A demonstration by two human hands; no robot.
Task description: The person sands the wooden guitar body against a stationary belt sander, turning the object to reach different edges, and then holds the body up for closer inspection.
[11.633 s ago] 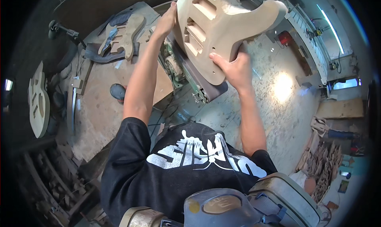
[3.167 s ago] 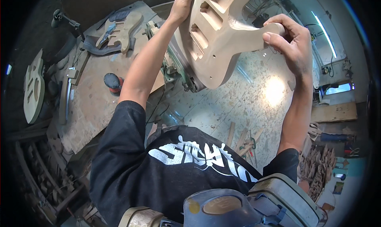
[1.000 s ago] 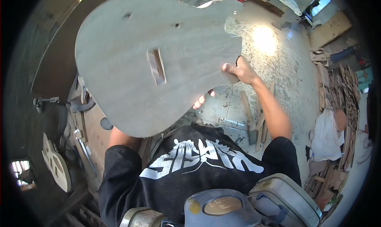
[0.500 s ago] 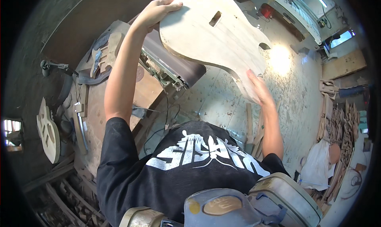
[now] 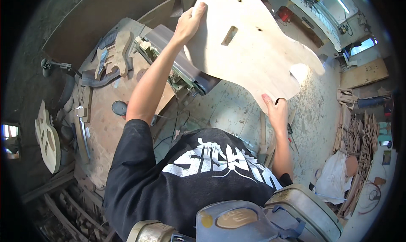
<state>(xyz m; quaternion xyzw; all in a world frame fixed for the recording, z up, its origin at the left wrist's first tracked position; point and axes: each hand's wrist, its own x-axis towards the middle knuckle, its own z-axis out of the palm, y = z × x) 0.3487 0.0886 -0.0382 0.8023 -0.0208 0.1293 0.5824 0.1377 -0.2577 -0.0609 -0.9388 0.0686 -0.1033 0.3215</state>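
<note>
A pale wooden electric guitar body is held up in front of me, broad face toward me. It has a rectangular cut-out and a few small holes. My left hand grips its left edge, thumb on the face and the other fingers out of sight behind. At the lower right edge, beside a notch, my right hand is closed on it in the same way. A belt sander with a dark belt stands below and left of the body, partly covered by it and my left forearm.
On the workbench to the left lie another shaped guitar body and tools. A further body with cut-outs stands at the far left. Wood offcuts are stacked at the right, near a white sack. Debris dots the floor.
The guitar body has shifted right and turned, showing more of its face and the notch by my right hand. My left hand has moved right with it; my right hand went slightly lower.
</note>
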